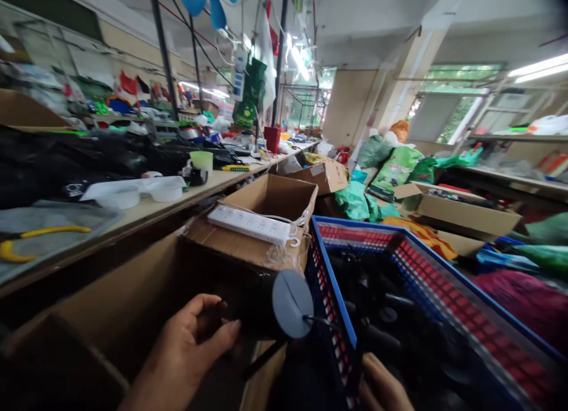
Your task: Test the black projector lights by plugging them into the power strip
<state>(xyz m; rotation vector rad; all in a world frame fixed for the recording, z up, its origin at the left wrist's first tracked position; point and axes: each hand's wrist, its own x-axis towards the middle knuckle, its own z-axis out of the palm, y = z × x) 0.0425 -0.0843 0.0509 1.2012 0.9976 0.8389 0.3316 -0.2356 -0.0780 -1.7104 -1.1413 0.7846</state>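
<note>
My left hand (190, 346) is closed, thumb and fingers pinching the near end of a black cylinder-shaped item (255, 307). A flat grey disc (290, 303) with a dark line across it caps the item's far end. A thin dark cord runs from the disc towards the right, and a black strip hangs below the item. My right hand (384, 384) is at the bottom edge, partly cut off, fingers curled around a dark strap beside the crate rim. The blue plastic crate (335, 275) holds many black items, too dark to make out singly.
An open cardboard box (133, 281) lies below my left hand. A white power strip (248, 225) rests on another box's flap. On the left workbench (177, 213) are yellow-handled pliers (44, 233), white plastic trays and black items. Bags and boxes are piled on the right.
</note>
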